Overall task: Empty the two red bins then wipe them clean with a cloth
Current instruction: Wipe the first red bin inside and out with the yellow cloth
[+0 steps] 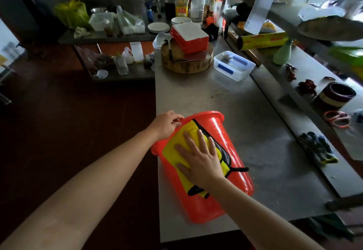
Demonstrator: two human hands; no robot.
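Bin (pixel 231 137): red, lying on its side on the counter (pixel 265 124), at the counter's left edge. Rim points away from the person, base points toward them. The rim's low corner sits at or just over the edge. No contents visible, though the mouth faces away, so the inside cannot be checked.

Cloth (pixel 172 151): yellow with black trim, spread over the bin's upward-facing outer wall.

Right hand (pixel 200 157): flat on the cloth, fingers straight and spread, pressing it onto the wall.

Left hand (pixel 167 124): fingers curled over the rim at the far end, bracing the bin.

Step, judged: wiping the outside of one bin; emptying of this one looks done.

Next move, judged: stroke the cloth along the wall while the left hand stops the bin from rolling toward the edge. Then turn the bin to reach unwiped wall and the inside.

Second bin: not identified. A red box (pixel 198 42) with a white lid rests on the chopping block (pixel 186 66) at the far end; I cannot tell if it counts.

Also present: clear tub (pixel 233 67) beside the block; dark gloves (pixel 318 147) on the right ledge.
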